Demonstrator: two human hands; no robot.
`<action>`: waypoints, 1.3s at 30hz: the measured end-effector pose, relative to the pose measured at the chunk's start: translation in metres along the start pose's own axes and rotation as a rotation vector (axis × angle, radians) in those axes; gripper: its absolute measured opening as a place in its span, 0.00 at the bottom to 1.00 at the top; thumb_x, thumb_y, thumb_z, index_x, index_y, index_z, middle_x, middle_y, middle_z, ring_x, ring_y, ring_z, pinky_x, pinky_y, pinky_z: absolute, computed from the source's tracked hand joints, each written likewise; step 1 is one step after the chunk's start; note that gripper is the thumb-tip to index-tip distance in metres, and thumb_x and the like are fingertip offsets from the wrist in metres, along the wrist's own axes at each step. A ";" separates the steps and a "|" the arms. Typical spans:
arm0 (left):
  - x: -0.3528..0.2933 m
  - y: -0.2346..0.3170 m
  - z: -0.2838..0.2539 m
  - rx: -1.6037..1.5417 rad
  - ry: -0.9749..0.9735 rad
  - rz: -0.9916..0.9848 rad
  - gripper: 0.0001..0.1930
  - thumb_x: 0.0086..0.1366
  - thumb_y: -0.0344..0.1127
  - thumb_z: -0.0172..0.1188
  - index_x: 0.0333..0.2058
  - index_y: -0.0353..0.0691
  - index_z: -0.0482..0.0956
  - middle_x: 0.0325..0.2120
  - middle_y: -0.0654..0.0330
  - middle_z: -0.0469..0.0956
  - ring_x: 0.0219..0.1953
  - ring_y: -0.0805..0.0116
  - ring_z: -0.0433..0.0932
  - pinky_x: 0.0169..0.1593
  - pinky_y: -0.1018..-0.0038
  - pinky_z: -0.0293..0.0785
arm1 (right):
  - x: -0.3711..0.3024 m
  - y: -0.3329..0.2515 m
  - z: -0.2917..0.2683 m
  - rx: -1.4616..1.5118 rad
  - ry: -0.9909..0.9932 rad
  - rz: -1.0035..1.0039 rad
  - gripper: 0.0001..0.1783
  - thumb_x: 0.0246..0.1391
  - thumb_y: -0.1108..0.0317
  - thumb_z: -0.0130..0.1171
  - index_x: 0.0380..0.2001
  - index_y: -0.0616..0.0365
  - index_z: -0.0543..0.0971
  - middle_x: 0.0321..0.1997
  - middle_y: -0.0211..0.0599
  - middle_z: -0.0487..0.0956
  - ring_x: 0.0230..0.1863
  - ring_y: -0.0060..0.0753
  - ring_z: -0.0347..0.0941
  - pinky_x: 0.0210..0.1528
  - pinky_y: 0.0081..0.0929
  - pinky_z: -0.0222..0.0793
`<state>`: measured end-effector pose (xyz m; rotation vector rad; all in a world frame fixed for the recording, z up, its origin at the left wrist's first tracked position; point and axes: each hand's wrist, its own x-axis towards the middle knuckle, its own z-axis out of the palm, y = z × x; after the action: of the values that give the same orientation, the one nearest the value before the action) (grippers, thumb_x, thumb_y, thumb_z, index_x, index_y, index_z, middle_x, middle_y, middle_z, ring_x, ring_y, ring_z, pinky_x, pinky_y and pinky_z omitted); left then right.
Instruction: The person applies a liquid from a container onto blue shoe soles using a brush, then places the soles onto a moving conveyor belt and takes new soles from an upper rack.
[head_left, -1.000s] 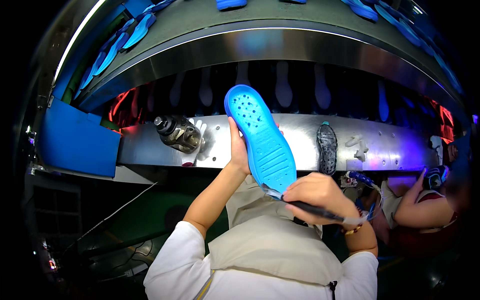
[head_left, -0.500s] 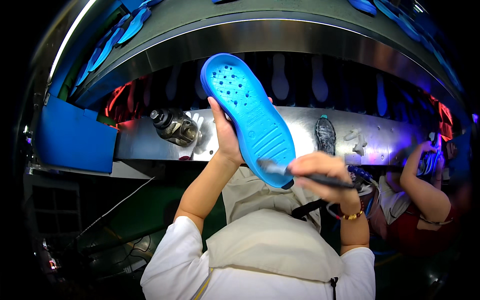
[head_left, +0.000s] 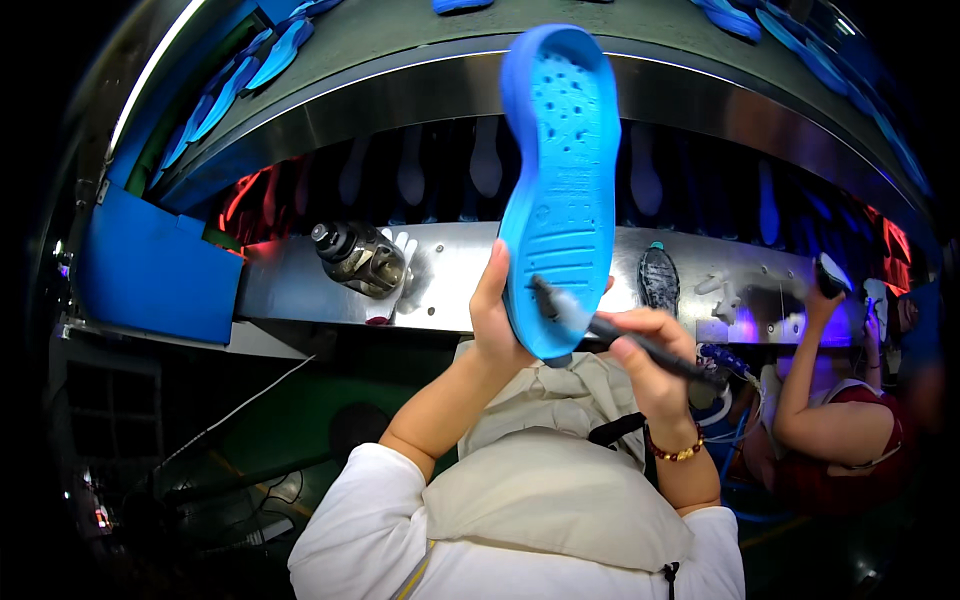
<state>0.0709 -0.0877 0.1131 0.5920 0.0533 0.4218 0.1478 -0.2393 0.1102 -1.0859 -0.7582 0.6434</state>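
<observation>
Right hand [head_left: 655, 370] with fingers closed round the brush [head_left: 665, 356], its blurred tip over the blue sole's [head_left: 572, 205] near end; left hand [head_left: 500, 315] gripping that same end, thumb along one side; the blue sole is held up in the air, patterned face in view, across the ledge's [head_left: 460, 275] middle; on the ledge, toward its left end, a dark container [head_left: 365, 265] beside a glove [head_left: 404, 247]; right of centre, a black sole [head_left: 658, 280] near the front edge; beyond, further soles [head_left: 280, 57] along the belt's [head_left: 380, 55] left edge.

Matt sole [head_left: 572, 215], shiny metal ledge [head_left: 450, 275]
</observation>
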 end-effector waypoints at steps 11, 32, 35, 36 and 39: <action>0.012 0.010 -0.008 -0.178 0.059 -0.058 0.33 0.63 0.57 0.39 0.54 0.33 0.62 0.47 0.45 0.70 0.46 0.53 0.74 0.50 0.57 0.70 | 0.020 -0.026 -0.009 -0.135 -0.243 -0.091 0.10 0.42 0.81 0.60 0.33 0.67 0.78 0.37 0.49 0.79 0.40 0.36 0.77 0.45 0.27 0.71; 0.013 0.035 -0.004 0.283 -0.132 -0.778 0.29 0.62 0.48 0.51 0.54 0.30 0.64 0.47 0.48 0.71 0.45 0.63 0.74 0.49 0.69 0.71 | 0.027 -0.057 -0.023 -0.740 -0.861 -0.101 0.10 0.41 0.76 0.63 0.32 0.59 0.79 0.35 0.39 0.80 0.39 0.37 0.77 0.42 0.27 0.72; 0.009 0.035 -0.006 0.350 -0.071 -0.866 0.29 0.62 0.48 0.51 0.54 0.31 0.63 0.47 0.47 0.71 0.46 0.63 0.74 0.49 0.69 0.71 | 0.031 -0.066 -0.027 -0.694 -0.852 -0.032 0.11 0.41 0.75 0.62 0.32 0.59 0.79 0.35 0.37 0.80 0.38 0.37 0.77 0.40 0.27 0.72; 0.011 0.036 -0.002 0.439 -0.068 -0.907 0.29 0.62 0.49 0.51 0.55 0.32 0.63 0.47 0.47 0.70 0.46 0.63 0.74 0.48 0.69 0.71 | 0.030 -0.061 -0.032 -0.602 -0.742 -0.005 0.11 0.41 0.75 0.62 0.32 0.58 0.79 0.36 0.36 0.80 0.38 0.37 0.77 0.38 0.27 0.72; 0.013 0.035 0.003 0.718 -0.090 -0.979 0.31 0.62 0.53 0.49 0.55 0.34 0.63 0.49 0.48 0.68 0.46 0.63 0.73 0.47 0.70 0.71 | 0.028 -0.061 -0.039 -0.780 -0.864 0.042 0.11 0.42 0.75 0.61 0.34 0.58 0.78 0.37 0.38 0.80 0.38 0.39 0.77 0.38 0.28 0.72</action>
<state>0.0699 -0.0580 0.1364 1.1934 0.4014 -0.6114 0.2016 -0.2585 0.1630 -1.5307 -1.8393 0.8927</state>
